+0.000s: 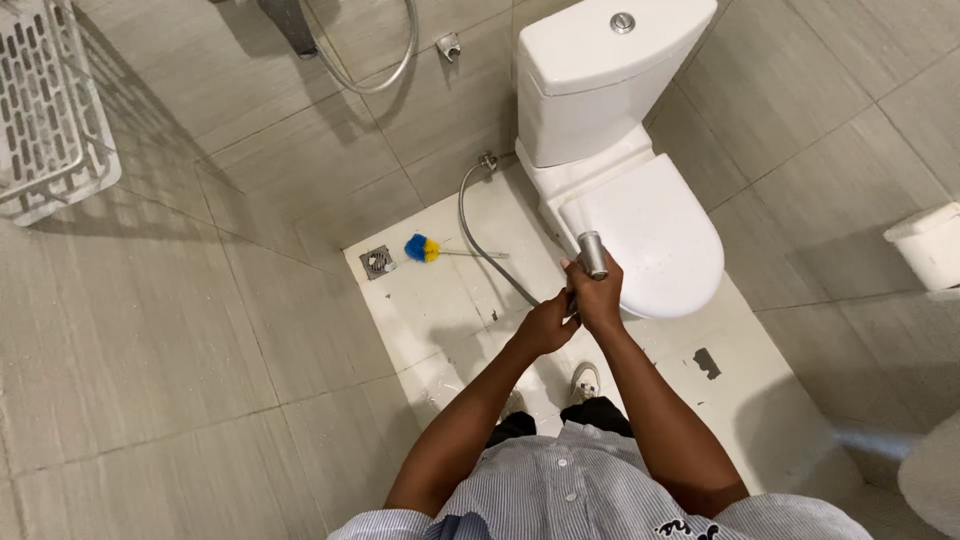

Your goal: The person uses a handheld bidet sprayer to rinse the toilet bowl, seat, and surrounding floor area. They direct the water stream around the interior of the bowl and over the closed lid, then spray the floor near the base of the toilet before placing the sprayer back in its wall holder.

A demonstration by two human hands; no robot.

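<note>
The right hand [598, 297] is wrapped around the handle of a metal sprayer [592, 254], whose round head sticks up just above the fingers, over the near edge of the closed toilet lid [655, 235]; the grip is a tight fist, with the thumb side toward the head. The left hand [545, 325] sits just beside and below the right, touching it at the knuckles; its fingers are curled narrow, and it seems to hold the hose [478, 240] where it meets the sprayer, though the exact contact is hidden between the two hands. From the hands the hose runs away up and to the left, curves over the white floor and rises to a wall valve [487, 160] beside the toilet base; so the sprayer itself is in the right hand, and its hose trails off from the left. Further left of the hands, well apart, a brush [424, 248] with blue and yellow bristles lies flat on the floor, with a square drain [378, 262] just beyond it. Straight beyond the hands stands the cistern [590, 75], with a round button on top. Below the hands, between the forearms, two shoes [585, 382] show on the floor. Far to the right a white bin [928, 243] stands near the wall; far to the upper left hangs a white slotted basket [45, 110].
</note>
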